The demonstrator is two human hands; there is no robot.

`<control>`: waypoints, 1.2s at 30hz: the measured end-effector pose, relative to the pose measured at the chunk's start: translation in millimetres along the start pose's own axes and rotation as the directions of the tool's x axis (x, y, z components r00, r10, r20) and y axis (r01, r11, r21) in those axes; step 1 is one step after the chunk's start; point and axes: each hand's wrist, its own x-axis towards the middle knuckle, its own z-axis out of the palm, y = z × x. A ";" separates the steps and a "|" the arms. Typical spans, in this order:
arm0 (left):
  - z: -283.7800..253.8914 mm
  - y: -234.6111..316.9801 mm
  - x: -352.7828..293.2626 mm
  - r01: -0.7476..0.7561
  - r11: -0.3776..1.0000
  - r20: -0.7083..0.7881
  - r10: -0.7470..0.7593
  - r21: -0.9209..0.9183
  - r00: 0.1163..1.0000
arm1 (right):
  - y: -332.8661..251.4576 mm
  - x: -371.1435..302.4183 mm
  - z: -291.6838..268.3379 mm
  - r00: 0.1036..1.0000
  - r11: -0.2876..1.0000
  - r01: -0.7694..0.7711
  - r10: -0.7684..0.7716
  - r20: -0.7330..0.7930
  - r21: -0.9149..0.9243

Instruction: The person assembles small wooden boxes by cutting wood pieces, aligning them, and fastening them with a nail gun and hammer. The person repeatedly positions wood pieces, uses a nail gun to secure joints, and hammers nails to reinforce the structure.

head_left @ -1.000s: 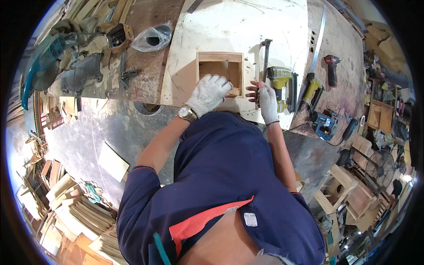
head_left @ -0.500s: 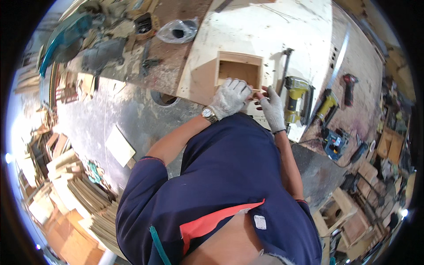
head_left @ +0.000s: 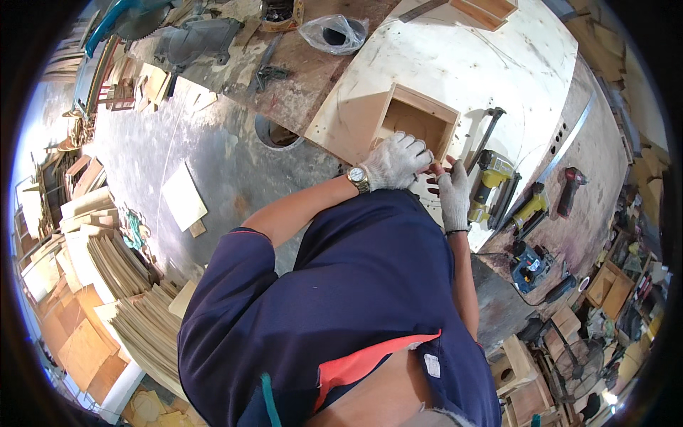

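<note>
An open wooden box (head_left: 455, 117), pale and rectangular, rests on the white board (head_left: 334, 117) in front of me. My left hand (head_left: 400, 160), in a knitted work glove with a watch at the wrist, is closed over the box's near edge. Beside the near right corner is my right hand (head_left: 453, 191), also gloved, with bare fingertips showing. Its fingers are bent in toward the left hand, close to the box's edge. Whatever sits between those fingertips is too small or hidden to make out.
Right of the box lie a bar clamp (head_left: 486, 135), a yellow-green nail gun (head_left: 491, 181) and a second one (head_left: 530, 208). Farther right are a red-black drill (head_left: 570, 191) and a blue jigsaw (head_left: 530, 265). A miter saw (head_left: 131, 21) stands far left; wooden pieces (head_left: 484, 11) lie at the back.
The view has turned, so the box and tools appear farther right and slightly rotated. Both hands stay at the box's near edge. Wooden pieces at the back have come into view.
</note>
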 end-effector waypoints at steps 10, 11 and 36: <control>-26.3 -7.1 6.0 0.122 0.978 0.133 -0.100 -0.171 0.986 | -17.5 0.9 -25.0 0.811 0.609 0.557 -0.544 0.213 -0.565; -30.3 -6.1 4.9 0.144 0.975 0.155 -0.118 -0.169 0.981 | -22.8 0.7 -23.7 0.827 0.615 0.543 -0.509 0.239 -0.571; -73.6 -59.9 -50.5 0.250 0.967 0.320 -0.225 -0.038 0.920 | -35.3 -8.4 3.1 0.877 0.820 0.450 -0.480 0.005 -0.353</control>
